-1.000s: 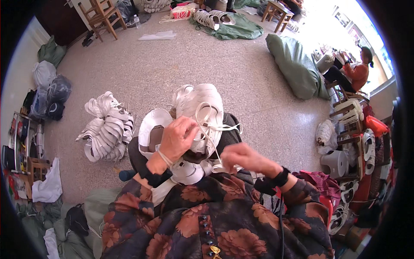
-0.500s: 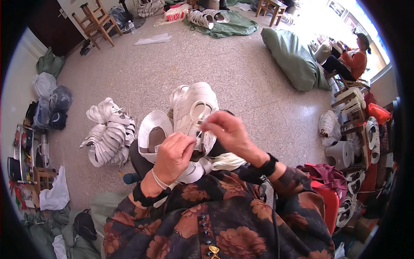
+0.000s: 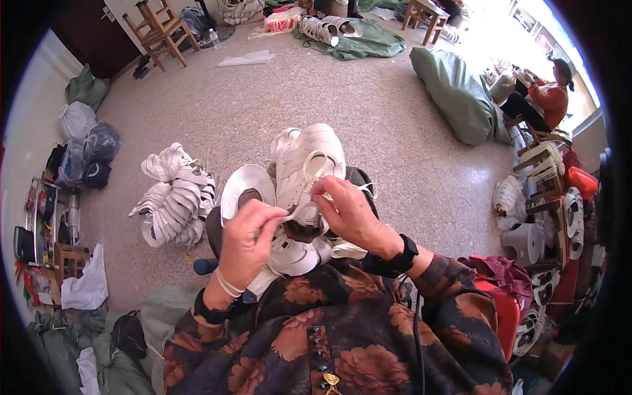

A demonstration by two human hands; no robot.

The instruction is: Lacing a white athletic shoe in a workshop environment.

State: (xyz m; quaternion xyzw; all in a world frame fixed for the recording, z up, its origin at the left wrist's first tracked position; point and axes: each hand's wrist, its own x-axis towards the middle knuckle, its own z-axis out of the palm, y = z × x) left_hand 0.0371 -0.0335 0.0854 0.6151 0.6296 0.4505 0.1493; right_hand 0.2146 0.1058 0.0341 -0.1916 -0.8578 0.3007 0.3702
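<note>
A stack of white shoe uppers [image 3: 315, 141] lies in front of my lap, with a loop of white lace [image 3: 315, 164] standing up from the nearest one. My left hand [image 3: 249, 240] is closed in a pinch on a white shoelace [image 3: 299, 212], left of the nearest upper's opening. Fingers of my right hand [image 3: 352, 214] are bent and pressed together at that upper's right edge, by the lace; exactly what they grip is partly hidden. Another white upper [image 3: 232, 184] lies open just beyond my left hand. More white pieces [image 3: 296, 255] rest against my lap.
A bundle of white uppers [image 3: 174, 197] stands on the floor at left. Farther off are a large green sack [image 3: 454, 95], a person in orange [image 3: 550, 99] and stacked wooden chairs [image 3: 161, 33]. A red stool [image 3: 497, 316] and a white plastic stool [image 3: 523, 242] stand at right.
My hands have moved apart, and the lace now stretches between them. My left hand has shifted left; my right hand has come down closer to the upper. The whole view has turned slightly.
</note>
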